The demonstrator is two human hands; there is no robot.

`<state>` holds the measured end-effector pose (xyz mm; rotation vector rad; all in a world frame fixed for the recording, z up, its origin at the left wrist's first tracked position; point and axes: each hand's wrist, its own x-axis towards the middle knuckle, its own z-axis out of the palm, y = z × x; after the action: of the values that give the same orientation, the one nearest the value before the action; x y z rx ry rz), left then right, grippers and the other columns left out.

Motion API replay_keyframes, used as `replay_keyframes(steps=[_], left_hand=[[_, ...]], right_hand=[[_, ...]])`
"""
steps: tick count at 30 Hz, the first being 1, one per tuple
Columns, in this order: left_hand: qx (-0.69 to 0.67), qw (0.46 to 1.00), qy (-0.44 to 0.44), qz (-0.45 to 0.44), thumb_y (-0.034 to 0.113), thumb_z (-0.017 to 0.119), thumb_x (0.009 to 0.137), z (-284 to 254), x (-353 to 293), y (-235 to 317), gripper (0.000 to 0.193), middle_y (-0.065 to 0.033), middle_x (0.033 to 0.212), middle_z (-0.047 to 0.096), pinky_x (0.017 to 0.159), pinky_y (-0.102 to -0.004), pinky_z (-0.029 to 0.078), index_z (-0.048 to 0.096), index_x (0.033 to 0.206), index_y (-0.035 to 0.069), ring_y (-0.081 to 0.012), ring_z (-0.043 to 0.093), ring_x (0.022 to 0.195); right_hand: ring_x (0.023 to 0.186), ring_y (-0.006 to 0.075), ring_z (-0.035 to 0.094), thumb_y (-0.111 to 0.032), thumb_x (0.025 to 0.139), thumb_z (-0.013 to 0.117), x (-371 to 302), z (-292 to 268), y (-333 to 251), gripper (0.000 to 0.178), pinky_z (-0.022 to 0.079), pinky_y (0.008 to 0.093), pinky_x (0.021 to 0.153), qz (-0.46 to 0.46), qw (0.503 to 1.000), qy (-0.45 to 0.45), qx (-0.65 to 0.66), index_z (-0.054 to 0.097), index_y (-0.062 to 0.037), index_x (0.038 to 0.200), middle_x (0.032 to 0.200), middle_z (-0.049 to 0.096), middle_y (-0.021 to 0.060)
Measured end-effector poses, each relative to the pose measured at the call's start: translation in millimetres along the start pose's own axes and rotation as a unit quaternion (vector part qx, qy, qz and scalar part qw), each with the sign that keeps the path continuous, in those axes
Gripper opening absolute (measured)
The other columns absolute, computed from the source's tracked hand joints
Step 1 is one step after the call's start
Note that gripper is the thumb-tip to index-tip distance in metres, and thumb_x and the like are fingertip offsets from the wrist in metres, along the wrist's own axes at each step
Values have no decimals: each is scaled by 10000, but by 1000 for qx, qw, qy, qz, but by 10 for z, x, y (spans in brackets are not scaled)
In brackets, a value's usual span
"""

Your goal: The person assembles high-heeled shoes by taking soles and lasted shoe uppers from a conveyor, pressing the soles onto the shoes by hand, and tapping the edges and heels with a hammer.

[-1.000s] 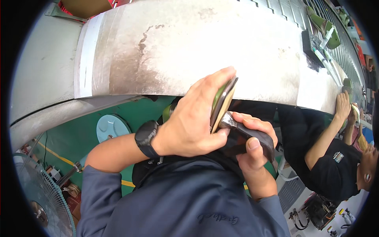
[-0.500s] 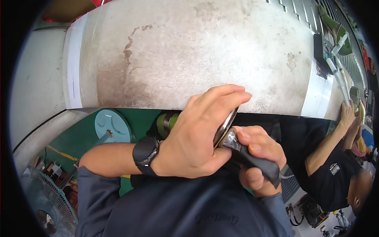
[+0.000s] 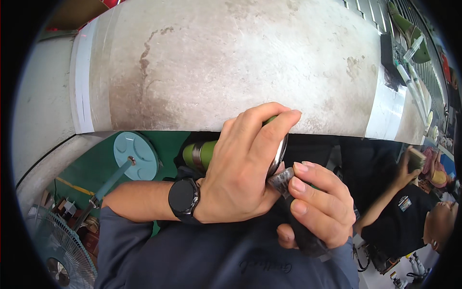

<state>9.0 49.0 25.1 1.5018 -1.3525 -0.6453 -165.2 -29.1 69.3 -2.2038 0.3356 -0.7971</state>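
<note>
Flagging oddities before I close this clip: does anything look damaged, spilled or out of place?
The worktop looks marked: a brownish patch at its left near edge and a jagged brown streak beyond it, against the lighter rest. Whether that is dirt or wear, I can't tell.

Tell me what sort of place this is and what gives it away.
Most likely a workshop or factory floor: the work surface is worn and stained, the green floor carries a yellow line, and a co-worker in a dark top is nearby at right.
</note>
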Motion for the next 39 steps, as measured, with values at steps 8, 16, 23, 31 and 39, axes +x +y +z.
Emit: replay_keyframes(steps=[8,16,23,31,39], left_hand=[[-6,1000,2,-6,-1,746,703,-11,2,-16,753,-201,1349,558,940,-443,460,526,1423,-11,-371,593,1167],[-7,999,-35,-35,-65,663,760,-96,76,96,680,-241,1365,550,1021,-393,495,516,1423,-37,-380,610,1211],[-41,997,-54,-29,-18,629,814,-108,86,99,643,-183,1385,548,1119,-391,429,485,1440,-43,-296,579,1277],[-163,980,49,-104,53,662,822,-273,-155,19,705,-170,1424,488,1143,-394,389,431,1478,-60,-267,512,1311],[-55,995,-83,-9,281,942,683,-772,-113,-149,981,-181,1391,512,1109,-416,435,452,1483,-8,-317,549,1295]], right_hand=[[1009,417,748,-219,866,817,-33,24,94,368,640,485,844,16,998,9,61,671,43,1079,1118,731,252],[660,278,742,-343,858,834,53,-350,175,379,584,346,631,225,964,-94,103,713,-22,1019,796,738,122],[841,326,684,-44,764,780,354,-591,777,304,565,395,777,81,930,45,-357,695,-13,1054,887,695,138],[944,219,731,-95,999,632,-12,-1261,1226,140,591,347,819,359,815,408,200,676,14,1075,1063,753,141],[814,211,760,-187,978,695,871,-2118,1337,268,598,296,643,245,896,368,-50,676,60,1078,977,745,146]])
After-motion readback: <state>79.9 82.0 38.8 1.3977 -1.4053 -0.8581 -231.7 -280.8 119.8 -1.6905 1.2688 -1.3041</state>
